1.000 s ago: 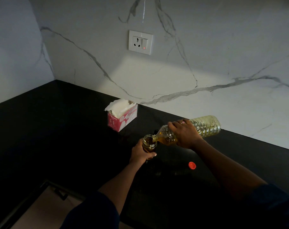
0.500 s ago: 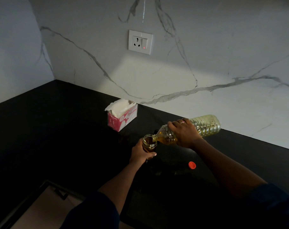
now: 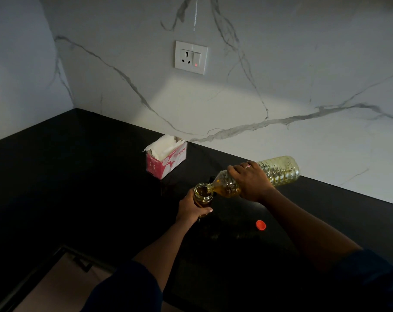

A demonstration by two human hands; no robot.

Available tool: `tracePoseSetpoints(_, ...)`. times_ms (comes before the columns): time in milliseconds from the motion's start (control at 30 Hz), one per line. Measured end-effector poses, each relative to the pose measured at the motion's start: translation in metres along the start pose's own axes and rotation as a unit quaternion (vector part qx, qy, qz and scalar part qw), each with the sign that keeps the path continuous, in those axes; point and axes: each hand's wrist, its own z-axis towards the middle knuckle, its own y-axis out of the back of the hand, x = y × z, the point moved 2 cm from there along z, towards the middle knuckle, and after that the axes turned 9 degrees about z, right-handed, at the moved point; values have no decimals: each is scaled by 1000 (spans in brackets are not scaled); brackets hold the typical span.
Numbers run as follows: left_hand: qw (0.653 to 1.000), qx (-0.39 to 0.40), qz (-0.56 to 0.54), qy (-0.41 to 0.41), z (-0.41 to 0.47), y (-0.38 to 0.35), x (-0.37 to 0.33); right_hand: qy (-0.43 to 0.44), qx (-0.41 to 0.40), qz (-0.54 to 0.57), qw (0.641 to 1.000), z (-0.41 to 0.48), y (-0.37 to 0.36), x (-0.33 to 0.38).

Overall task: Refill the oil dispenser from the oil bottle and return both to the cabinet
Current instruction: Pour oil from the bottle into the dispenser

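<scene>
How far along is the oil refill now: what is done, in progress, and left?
Done: the red cap is off, lying on the black counter. In hand: the right hand tilts the oil bottle, mouth at the open dispenser, which the left hand grips. Left: finish pouring, recap the bottle, return both to the cabinet.

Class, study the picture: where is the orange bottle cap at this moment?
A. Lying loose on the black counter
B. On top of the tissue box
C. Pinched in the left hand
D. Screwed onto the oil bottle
A: the orange cap lies by itself on the black counter, while the oil bottle is uncapped and tilted, its mouth over the oil dispenser.
</scene>
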Motion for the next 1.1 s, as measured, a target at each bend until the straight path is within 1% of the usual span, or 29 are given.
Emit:
tracePoseSetpoints(333,1000,2,0,4,-1,1,-1,-3,19,15,1000,-1,5,2)
tracePoseSetpoints(467,1000,3,-2,5,-1,0,-1,-4,14,19,1000,-1,6,2)
tracePoseSetpoints(700,1000,-1,1,-3,-2,2,-2,-25,23,27,999,-6,-1,2)
tracePoseSetpoints(867,1000,-5,-5,-5,-3,2,-1,-23,10,21,999,-6,-2,1)
tracePoseSetpoints(1100,1000,2,-6,-3,-3,2,-3,-27,1,44,999,-9,-3,2)
